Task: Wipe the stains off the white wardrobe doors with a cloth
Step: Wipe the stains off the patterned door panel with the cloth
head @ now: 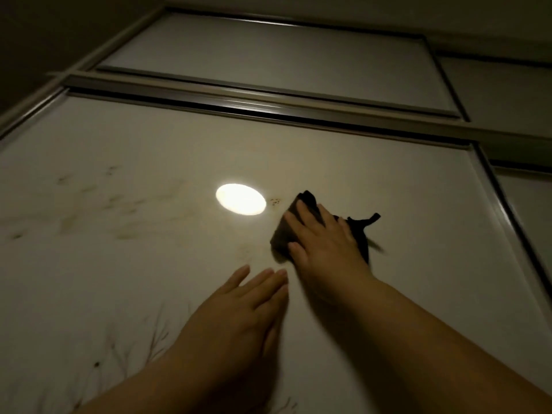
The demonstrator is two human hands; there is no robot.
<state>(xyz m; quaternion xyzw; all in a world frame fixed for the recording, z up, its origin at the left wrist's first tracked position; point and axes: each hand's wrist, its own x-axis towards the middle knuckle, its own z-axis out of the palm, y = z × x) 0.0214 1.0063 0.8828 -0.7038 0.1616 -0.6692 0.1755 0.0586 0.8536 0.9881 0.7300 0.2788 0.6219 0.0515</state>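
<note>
On the white wardrobe door (388, 186), the right hand (325, 240) presses a dark cloth (283, 234) flat with straight fingers (295, 221); the left hand (239, 312) hovers below, fingers extended, holding nothing.

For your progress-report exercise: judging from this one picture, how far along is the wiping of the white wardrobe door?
Done: the glossy white door panel looks clean on its right side. In hand: the right hand presses a dark crumpled cloth against it, beside small brown specks; the left hand is open nearby. Left: brownish smears across the panel's left side remain.
</note>
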